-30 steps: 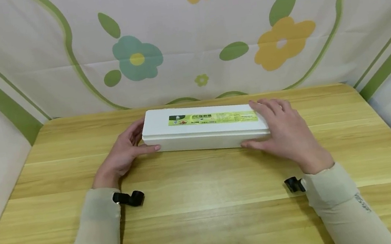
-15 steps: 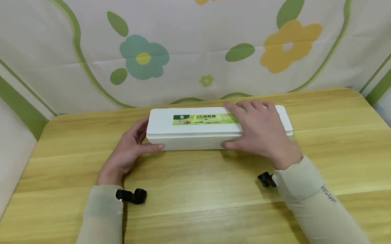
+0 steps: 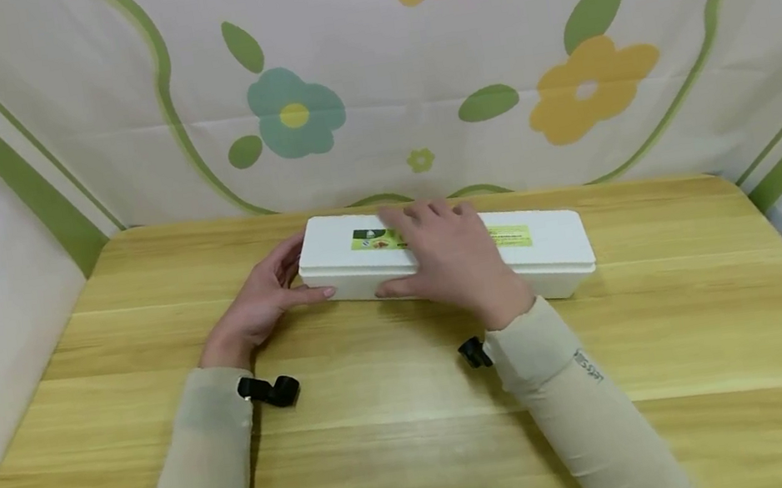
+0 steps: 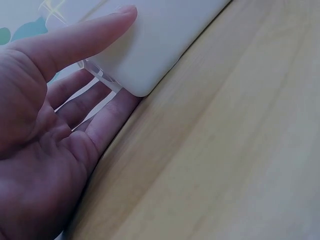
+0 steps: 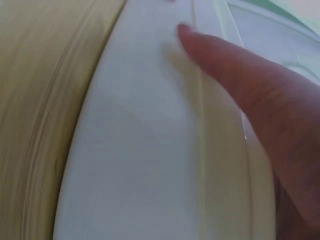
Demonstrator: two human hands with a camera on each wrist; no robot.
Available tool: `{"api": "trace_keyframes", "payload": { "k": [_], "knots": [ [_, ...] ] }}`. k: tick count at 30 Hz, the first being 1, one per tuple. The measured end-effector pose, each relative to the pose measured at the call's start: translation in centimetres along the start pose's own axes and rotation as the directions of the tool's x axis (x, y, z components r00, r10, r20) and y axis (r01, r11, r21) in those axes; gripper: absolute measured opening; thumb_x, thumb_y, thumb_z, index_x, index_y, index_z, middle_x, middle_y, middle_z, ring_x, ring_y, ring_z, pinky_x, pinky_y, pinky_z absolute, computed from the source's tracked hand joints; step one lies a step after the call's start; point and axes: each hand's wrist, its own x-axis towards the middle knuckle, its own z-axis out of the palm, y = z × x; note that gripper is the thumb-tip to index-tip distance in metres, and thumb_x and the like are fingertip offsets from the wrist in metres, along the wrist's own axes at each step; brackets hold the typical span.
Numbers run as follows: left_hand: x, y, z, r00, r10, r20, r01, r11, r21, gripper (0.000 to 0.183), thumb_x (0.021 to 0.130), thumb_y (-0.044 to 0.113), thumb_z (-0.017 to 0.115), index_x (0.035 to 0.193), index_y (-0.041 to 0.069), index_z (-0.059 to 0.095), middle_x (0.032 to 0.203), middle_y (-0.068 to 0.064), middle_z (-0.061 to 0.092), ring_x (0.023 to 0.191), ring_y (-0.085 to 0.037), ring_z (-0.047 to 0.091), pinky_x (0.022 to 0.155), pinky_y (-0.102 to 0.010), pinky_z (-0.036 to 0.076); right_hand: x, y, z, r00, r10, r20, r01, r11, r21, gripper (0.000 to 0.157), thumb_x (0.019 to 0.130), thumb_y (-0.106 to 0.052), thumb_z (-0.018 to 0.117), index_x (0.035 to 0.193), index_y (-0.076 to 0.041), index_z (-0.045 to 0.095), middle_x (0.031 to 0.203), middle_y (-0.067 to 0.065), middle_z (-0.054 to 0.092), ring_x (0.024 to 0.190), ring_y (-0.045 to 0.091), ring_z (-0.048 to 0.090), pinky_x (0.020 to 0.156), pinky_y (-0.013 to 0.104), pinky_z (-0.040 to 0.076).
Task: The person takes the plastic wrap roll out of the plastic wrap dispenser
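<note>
A long white cling film box (image 3: 545, 236) with a green and yellow label lies lengthwise on the table, its lid on top. My left hand (image 3: 261, 301) holds its left end, thumb on the front wall and fingers at the end. In the left wrist view, that thumb (image 4: 80, 40) lies along the white wall. Over the lid's middle is my right hand (image 3: 450, 260), fingers stretched across the top and covering part of the label. Its thumb (image 5: 240, 80) reaches along the front side in the right wrist view; whether it touches is hard to tell.
The wooden table (image 3: 393, 463) reaches back to a white curtain (image 3: 363, 54) printed with flowers and leaves. More white fabric hangs at both sides. Black wrist mounts (image 3: 272, 391) sit on the beige sleeves (image 3: 197, 467).
My right hand has moved left along the box, from its right end to the middle. The left hand keeps its hold on the left end, and the view has shifted slightly.
</note>
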Motion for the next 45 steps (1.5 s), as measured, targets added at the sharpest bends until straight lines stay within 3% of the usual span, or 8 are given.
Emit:
{"api": "trace_keyframes", "payload": {
  "k": [5,12,25,35,45],
  "knots": [
    [0.0,-0.2,0.1,1.000,-0.002,-0.003,0.002,1.000,-0.006,0.098,0.087,0.000,0.087,0.169,0.019,0.036,0.173,-0.005,0.039,0.163,-0.025,0.031,0.135,-0.050,0.022,1.0,-1.8,0.7,0.987,-0.112,-0.112,0.097,0.987,-0.132,0.097,0.081,-0.075,0.082,0.156,-0.021,0.054,0.145,0.008,0.066,0.131,0.033,0.064,0.103,0.054,0.054],
    [0.0,-0.1,0.0,1.000,0.002,0.006,-0.002,1.000,-0.006,0.099,0.088,0.000,0.087,0.169,0.019,0.035,0.173,-0.005,0.039,0.164,-0.025,0.031,0.135,-0.050,0.022,1.2,-2.5,1.1,0.970,-0.150,-0.190,0.108,0.971,-0.213,0.089,0.083,-0.071,0.082,0.154,-0.023,0.058,0.137,0.006,0.069,0.125,0.030,0.067,0.099,0.050,0.057],
    [0.0,0.1,0.0,1.000,-0.011,0.012,0.011,1.000,-0.004,0.099,0.088,0.002,0.087,0.170,0.020,0.035,0.174,-0.004,0.038,0.164,-0.024,0.028,0.135,-0.051,0.021,1.3,-3.2,1.7,0.968,-0.138,-0.211,0.093,0.973,-0.211,0.084,0.086,-0.060,0.080,0.152,-0.014,0.058,0.134,0.013,0.069,0.123,0.037,0.066,0.094,0.056,0.055],
    [0.1,0.1,0.0,1.000,-0.016,0.010,0.016,1.000,0.013,0.096,0.087,0.003,0.088,0.168,0.022,0.040,0.170,-0.004,0.043,0.164,-0.022,0.028,0.135,-0.051,0.019,1.4,-3.6,2.1,0.968,-0.131,-0.212,0.068,0.958,-0.278,0.086,0.089,-0.067,0.075,0.150,-0.010,0.055,0.132,0.014,0.069,0.120,0.036,0.067,0.095,0.056,0.055],
    [0.1,0.2,0.2,1.000,-0.023,0.006,0.023,0.999,0.022,0.099,0.088,0.004,0.088,0.170,0.024,0.036,0.175,-0.001,0.037,0.166,-0.023,0.024,0.136,-0.051,0.018,1.4,-4.1,2.5,0.960,-0.138,-0.242,0.050,0.940,-0.338,0.086,0.089,-0.073,0.073,0.143,-0.008,0.059,0.128,0.016,0.071,0.115,0.036,0.070,0.092,0.054,0.058]
  ]
}}
